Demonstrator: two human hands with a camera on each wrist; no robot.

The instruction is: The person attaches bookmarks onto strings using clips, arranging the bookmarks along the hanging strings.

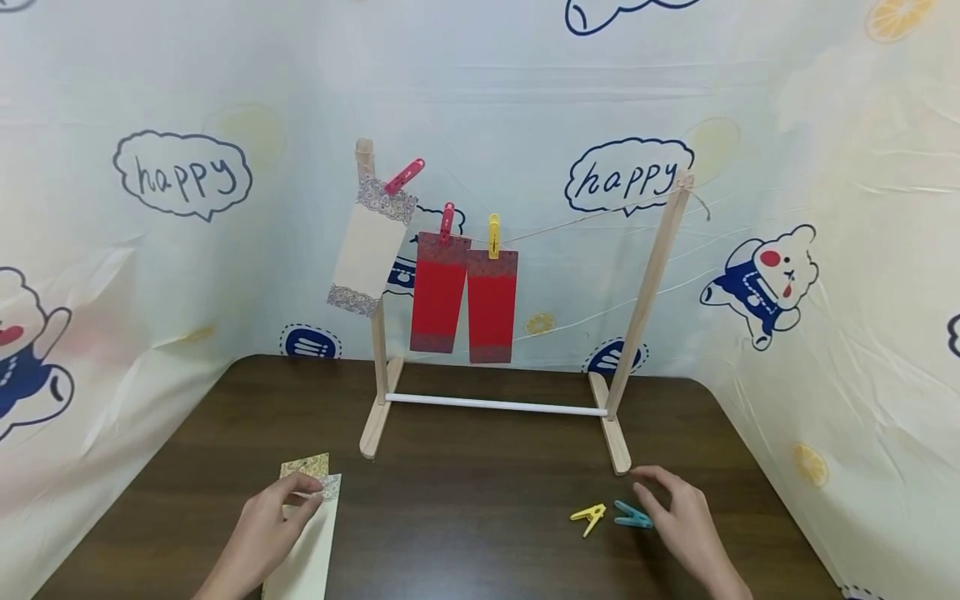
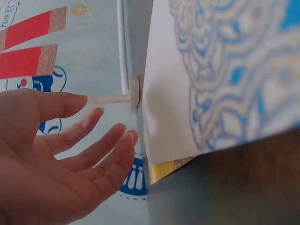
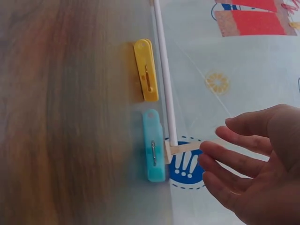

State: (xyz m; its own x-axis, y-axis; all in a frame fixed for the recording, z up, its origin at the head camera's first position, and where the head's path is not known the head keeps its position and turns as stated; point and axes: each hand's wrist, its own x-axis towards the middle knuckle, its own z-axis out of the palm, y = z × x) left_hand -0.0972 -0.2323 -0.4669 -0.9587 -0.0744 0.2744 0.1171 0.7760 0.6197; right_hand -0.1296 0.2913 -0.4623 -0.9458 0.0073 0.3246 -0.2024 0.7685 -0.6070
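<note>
My left hand point(image 1: 264, 523), fingers loosely bent and holding nothing, hovers over a pale card point(image 1: 313, 542) with a patterned band at its end. Under that card a gold-patterned card point(image 1: 306, 464) sticks out at the top. On the right, my right hand point(image 1: 686, 521) hangs with relaxed fingers beside a blue clothespin point(image 1: 633, 517). A yellow clothespin point(image 1: 588, 517) lies just left of the blue one. Both wrist views show the palms with nothing in them; the blue clothespin point(image 3: 153, 147) stands out in the right one.
A wooden frame point(image 1: 648, 300) with a white crossbar point(image 1: 495, 405) stands at the back, a string point(image 1: 570, 223) between its posts. From the string hang a white lace-patterned card point(image 1: 367, 250) and two red cards point(image 1: 437, 292), held by red clothespins point(image 1: 447, 223) and a yellow one point(image 1: 494, 236).
</note>
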